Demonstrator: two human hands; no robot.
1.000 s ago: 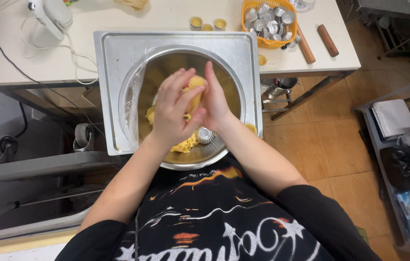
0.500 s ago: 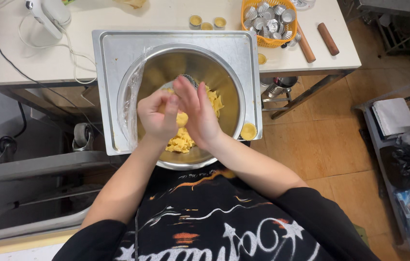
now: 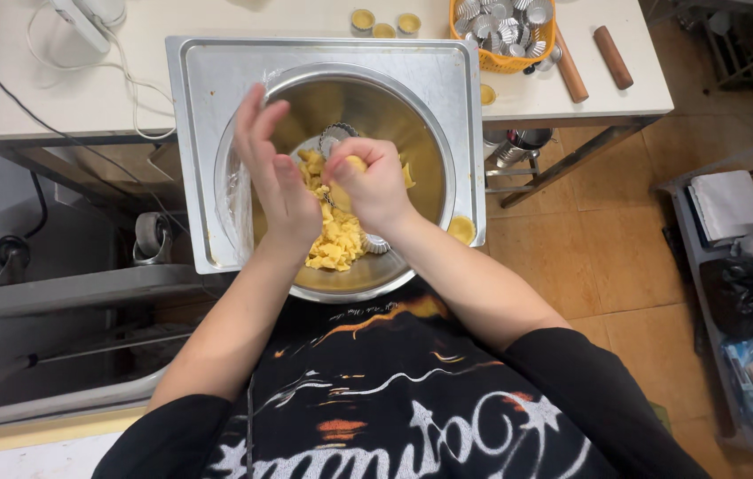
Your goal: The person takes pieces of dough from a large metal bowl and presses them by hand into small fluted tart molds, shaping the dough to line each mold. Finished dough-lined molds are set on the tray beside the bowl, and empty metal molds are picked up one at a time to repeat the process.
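Note:
A large steel mixing bowl [image 3: 429,151] sits in a square steel tray [image 3: 199,115] at the table's near edge. Yellow dough [image 3: 334,247] lies in crumbly lumps at the bowl's bottom, with small fluted tart tins [image 3: 337,135] among it. My left hand [image 3: 272,177] is flat and upright over the bowl, fingers together and pointing away, its palm facing my right hand. My right hand [image 3: 374,182] is curled around a piece of yellow dough [image 3: 354,165], pressed close to the left palm.
An orange basket [image 3: 505,35] of several fluted tins stands at the table's far right, next to two wooden rolling pins [image 3: 612,57]. Filled tart shells [image 3: 383,23] sit behind the tray, one [image 3: 461,229] at its near right corner. A white hand mixer [image 3: 83,18] with cord lies far left.
My hands have slid against each other over the bowl: the left one has straightened with fingers pointing away, and the right has curled around the dough piece.

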